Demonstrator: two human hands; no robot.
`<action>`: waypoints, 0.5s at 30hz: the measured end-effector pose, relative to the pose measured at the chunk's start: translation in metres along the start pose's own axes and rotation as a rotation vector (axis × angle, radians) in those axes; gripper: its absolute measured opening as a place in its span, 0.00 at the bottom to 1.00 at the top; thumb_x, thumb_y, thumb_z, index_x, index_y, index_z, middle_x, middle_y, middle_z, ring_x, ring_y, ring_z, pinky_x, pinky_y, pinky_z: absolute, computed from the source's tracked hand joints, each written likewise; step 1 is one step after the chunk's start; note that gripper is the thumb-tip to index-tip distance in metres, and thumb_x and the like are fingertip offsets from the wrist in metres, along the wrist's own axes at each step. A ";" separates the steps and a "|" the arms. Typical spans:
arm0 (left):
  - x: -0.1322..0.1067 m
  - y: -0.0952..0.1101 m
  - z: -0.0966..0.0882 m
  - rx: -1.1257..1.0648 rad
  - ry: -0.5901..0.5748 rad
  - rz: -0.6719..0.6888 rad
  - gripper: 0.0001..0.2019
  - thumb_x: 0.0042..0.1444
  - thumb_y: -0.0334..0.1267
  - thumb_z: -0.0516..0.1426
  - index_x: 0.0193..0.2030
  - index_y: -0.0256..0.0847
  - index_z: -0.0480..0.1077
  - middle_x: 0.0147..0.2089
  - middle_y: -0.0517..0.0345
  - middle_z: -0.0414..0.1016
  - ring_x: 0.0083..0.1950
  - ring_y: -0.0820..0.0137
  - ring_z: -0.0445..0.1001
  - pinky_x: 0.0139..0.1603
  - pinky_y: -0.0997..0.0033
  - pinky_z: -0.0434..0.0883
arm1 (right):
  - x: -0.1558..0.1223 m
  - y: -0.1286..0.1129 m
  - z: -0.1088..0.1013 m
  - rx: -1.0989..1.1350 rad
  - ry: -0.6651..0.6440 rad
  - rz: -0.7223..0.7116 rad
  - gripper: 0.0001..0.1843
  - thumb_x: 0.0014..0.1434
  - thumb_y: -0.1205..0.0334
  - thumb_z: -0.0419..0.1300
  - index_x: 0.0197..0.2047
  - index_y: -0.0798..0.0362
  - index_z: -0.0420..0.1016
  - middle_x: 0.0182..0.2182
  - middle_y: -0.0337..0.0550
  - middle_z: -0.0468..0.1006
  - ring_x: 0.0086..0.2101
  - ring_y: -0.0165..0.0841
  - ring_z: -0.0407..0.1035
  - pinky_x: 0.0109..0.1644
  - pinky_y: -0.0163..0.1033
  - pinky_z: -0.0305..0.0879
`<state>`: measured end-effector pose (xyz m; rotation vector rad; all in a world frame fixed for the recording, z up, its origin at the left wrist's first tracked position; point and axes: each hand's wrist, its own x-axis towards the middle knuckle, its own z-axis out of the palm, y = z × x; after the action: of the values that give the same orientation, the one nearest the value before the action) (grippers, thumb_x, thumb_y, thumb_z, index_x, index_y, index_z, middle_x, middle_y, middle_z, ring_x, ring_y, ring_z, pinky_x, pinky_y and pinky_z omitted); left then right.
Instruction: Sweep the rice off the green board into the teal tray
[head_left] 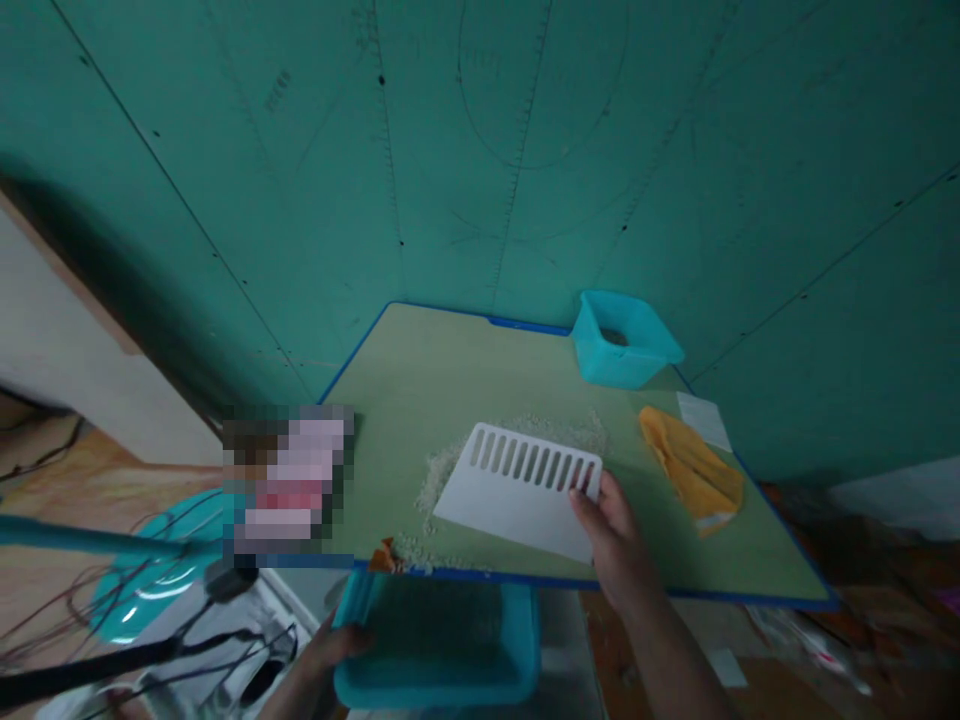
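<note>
Under the table's front edge, my left hand (339, 648) grips the left rim of a teal plastic basin (439, 692). My right hand (616, 535) is closed on the right end of a flat white plastic panel (517, 505) with a row of slots along its far side. The panel is held tilted above the tabletop and hides part of what lies beneath it. Small whitish grains (435, 478) lie scattered around it, some right at the front edge above the basin. A small orange-brown scrap (383, 556) sits among them at that edge.
The greenish tabletop (442, 350) has a blue rim and stands against a green wall. A turquoise bin (626, 360) with something dark inside stands at the back right. A yellow-orange cloth (694, 470) and a white paper (703, 420) lie at right. Cables and a dark bar occupy the lower left.
</note>
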<state>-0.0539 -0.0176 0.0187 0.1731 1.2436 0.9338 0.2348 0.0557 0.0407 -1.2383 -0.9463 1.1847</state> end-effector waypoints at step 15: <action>0.006 0.001 -0.011 0.032 -0.175 0.089 0.08 0.42 0.35 0.61 0.31 0.41 0.80 0.32 0.58 0.84 0.44 0.52 0.76 0.49 0.59 0.67 | 0.015 -0.017 0.041 -0.168 -0.181 -0.036 0.13 0.54 0.54 0.58 0.42 0.49 0.65 0.36 0.42 0.74 0.38 0.37 0.71 0.43 0.42 0.66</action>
<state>-0.0639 -0.0169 0.0111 0.3310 1.0965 0.9545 0.2001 0.0790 0.0614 -1.2556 -1.2183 1.2238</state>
